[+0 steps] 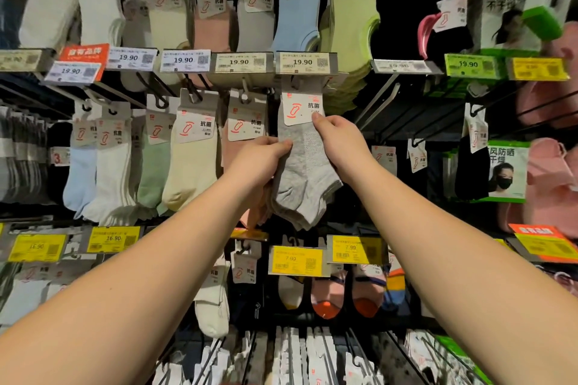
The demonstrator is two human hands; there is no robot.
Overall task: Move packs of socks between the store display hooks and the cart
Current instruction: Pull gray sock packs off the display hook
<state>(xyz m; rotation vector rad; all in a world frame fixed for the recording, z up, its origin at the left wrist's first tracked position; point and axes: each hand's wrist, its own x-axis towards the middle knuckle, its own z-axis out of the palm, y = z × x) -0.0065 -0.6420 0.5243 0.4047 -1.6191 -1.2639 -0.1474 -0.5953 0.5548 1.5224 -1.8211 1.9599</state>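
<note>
Head view showed left hand (262,156) pinching the left edge of the grey sock pack (305,172), right hand (336,137) pinching its upper right edge just under the header card (301,105). Pack hung in the middle row below a 19.90 price tag (301,62) (hook itself hidden). Likely light, soft, floppy; stiff card looked the better hold. Pink pack (244,128) crowded the left, darker gap opened to the right, cart not in view
</note>
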